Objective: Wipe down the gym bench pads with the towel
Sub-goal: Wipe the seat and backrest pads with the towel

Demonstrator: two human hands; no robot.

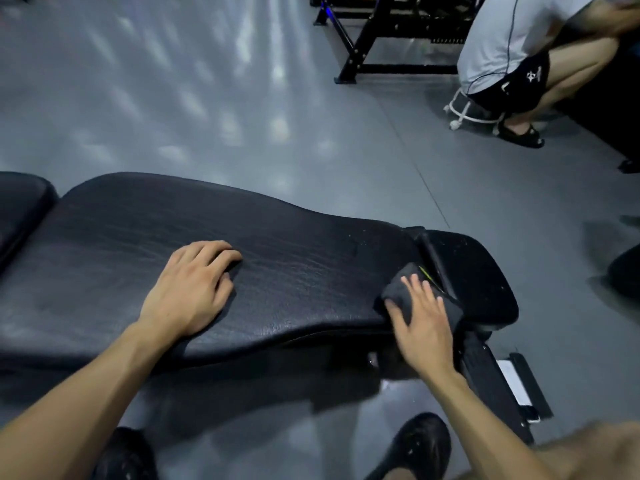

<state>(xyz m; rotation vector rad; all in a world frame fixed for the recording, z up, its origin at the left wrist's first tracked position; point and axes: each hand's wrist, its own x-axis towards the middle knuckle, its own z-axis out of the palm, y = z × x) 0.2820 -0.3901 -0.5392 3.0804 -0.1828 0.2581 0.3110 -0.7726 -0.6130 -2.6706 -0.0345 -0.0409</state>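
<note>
A long black back pad (277, 258) of the gym bench lies across the view. A smaller black seat pad (478, 271) joins it at the right, and another black pad (20, 202) shows at the far left. My left hand (194, 289) rests flat on the back pad's near side, fingers relaxed. My right hand (422, 320) presses a folded dark grey towel (401, 289) with straight fingers at the back pad's right end, by the gap to the seat pad. Part of the towel is hidden under my palm.
Grey gym floor (207, 98) surrounds the bench. A person (512, 46) squats on a small white stool (467, 112) at the back right, beside a black metal rack (377, 36). The bench's foot frame (502, 382) sticks out at the lower right. My dark shoes (422, 445) stand below the bench.
</note>
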